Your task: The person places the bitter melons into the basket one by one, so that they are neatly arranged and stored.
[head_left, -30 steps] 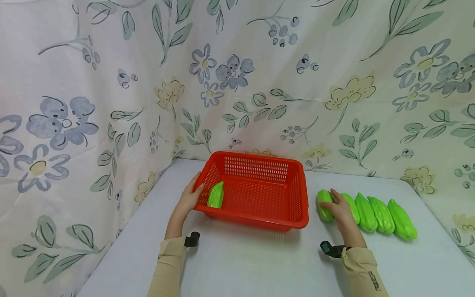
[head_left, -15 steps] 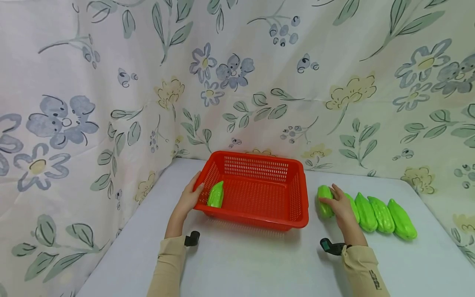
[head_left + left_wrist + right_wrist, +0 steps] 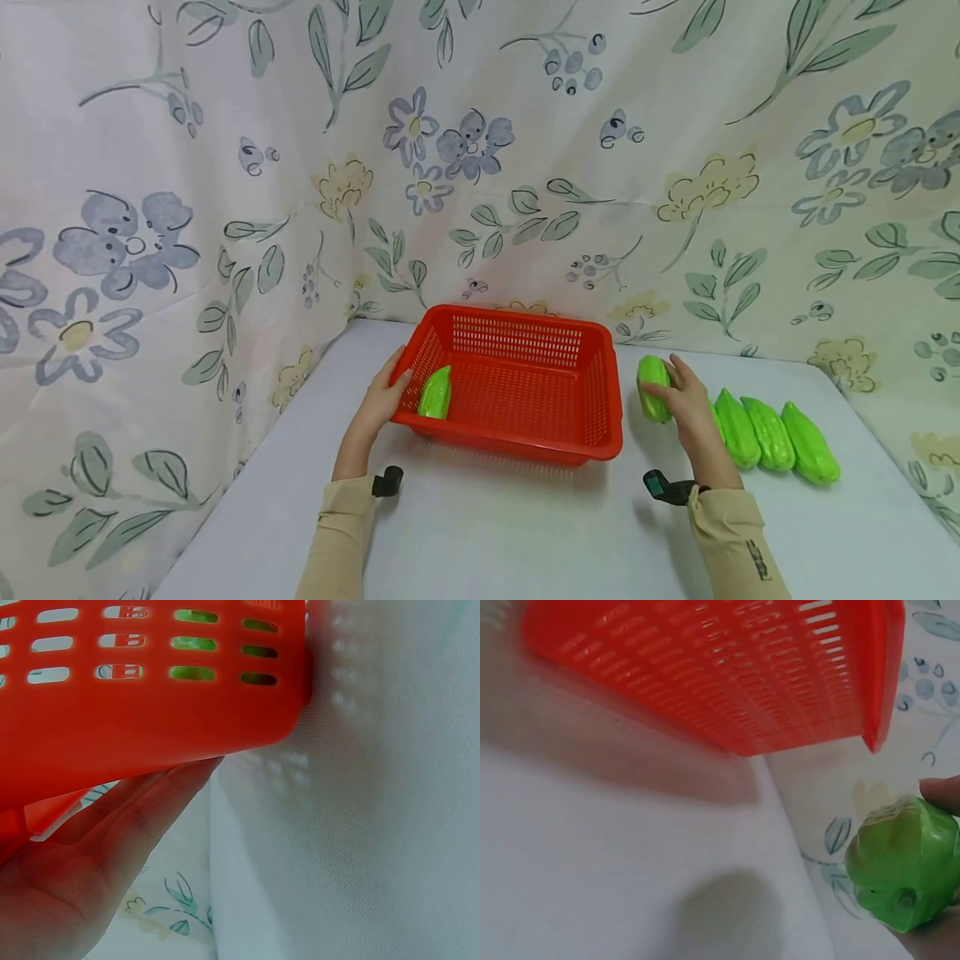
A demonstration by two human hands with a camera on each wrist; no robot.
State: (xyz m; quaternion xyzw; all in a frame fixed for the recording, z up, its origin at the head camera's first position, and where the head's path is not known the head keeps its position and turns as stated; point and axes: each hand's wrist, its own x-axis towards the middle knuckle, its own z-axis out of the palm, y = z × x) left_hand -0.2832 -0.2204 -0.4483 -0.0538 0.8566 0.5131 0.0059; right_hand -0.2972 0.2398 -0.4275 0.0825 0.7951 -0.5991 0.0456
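Note:
My right hand (image 3: 686, 404) grips a light-green, ridged bitter melon (image 3: 654, 387) between thumb and fingers, just right of the basket. In the right wrist view this bitter melon (image 3: 904, 862) shows its blunt end, raised over the table, with a shadow below. My left hand (image 3: 382, 396) holds the left rim of a red perforated plastic basket (image 3: 510, 440), thumb at the rim. In the left wrist view the fingers of the left hand (image 3: 90, 870) lie along the basket's outside. One bitter melon (image 3: 436, 393) lies inside the basket at its left end.
Several more bitter melons (image 3: 771, 433) lie in a row on the white table (image 3: 510, 533) to the right; my right forearm partly hides the nearest one. A floral curtain (image 3: 480, 167) hangs behind the table and along its left side.
My right hand has lifted the bitter melon off the table and away from the row, up and slightly left. The left hand and the basket have stayed in place.

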